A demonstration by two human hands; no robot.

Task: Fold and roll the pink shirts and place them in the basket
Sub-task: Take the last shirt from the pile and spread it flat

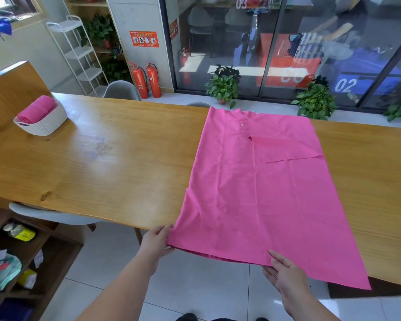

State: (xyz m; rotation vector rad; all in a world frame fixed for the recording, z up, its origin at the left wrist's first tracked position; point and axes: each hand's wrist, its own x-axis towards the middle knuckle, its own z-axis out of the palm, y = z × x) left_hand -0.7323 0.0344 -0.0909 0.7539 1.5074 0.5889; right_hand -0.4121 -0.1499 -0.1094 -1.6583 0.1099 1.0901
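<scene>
A pink shirt (252, 188) lies flat on the wooden table (102, 163), its collar at the far edge and its hem hanging slightly over the near edge. One sleeve is folded in across the chest on the right. My left hand (156, 243) pinches the hem's left corner. My right hand (283, 272) holds the hem further right, thumb on top of the cloth and fingers under it. A white woven basket (44, 125) stands at the table's far left with a rolled pink shirt (36, 108) inside it.
Grey chairs sit at the table's near left (53, 215) and far side (122, 90). A low wooden shelf (21, 258) with clutter stands at the lower left. Potted plants (223, 85) and two fire extinguishers (147, 81) line the glass wall behind.
</scene>
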